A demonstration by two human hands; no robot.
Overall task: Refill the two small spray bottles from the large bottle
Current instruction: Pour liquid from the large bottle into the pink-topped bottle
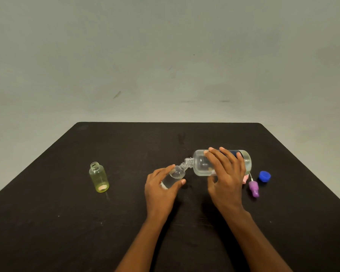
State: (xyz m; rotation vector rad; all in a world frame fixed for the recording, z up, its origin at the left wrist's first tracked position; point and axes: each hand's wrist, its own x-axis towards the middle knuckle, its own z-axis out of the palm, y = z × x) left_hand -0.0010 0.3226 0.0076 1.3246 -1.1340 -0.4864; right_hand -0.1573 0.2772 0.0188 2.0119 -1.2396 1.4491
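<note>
Large bottle gripped by right hand, tipped leftward, neck meeting clear small bottle gripped by left hand.

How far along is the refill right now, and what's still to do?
Done: all three bottles are uncapped; the blue cap and purple spray top lie on the table. In hand: the right hand tips the large bottle neck to neck with the small clear bottle gripped by the left hand. Left: the yellow bottle stands open, untouched, its fill level unclear; then spray tops go back on.
</note>
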